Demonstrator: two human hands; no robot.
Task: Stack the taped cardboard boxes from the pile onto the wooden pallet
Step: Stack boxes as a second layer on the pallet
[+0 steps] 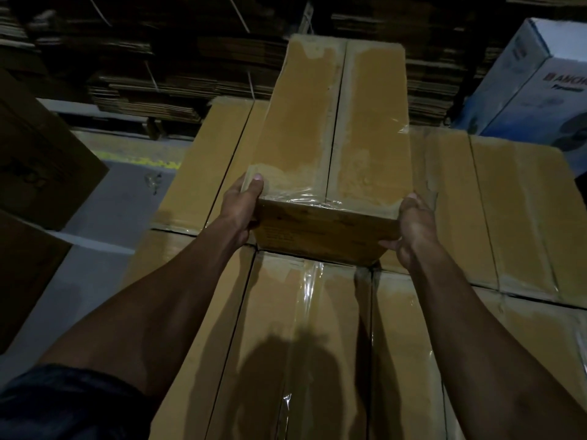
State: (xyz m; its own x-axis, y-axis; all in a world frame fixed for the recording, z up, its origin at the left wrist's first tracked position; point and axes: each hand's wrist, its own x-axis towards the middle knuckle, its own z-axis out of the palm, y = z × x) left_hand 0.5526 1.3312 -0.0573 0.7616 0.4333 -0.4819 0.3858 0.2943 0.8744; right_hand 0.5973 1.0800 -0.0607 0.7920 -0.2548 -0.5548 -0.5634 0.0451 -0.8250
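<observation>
Below us we see a layer of taped cardboard boxes lying side by side, their tops glossy with clear tape. Behind them rise dark stacks of flattened cardboard, and a white printed carton stands at the far right. On the layer lies one long taped box, running away from us, its near end towards our hands. Our left hand grips its near left corner, thumb on top. Our right hand holds the near right corner, fingers curled round the end face.
</observation>
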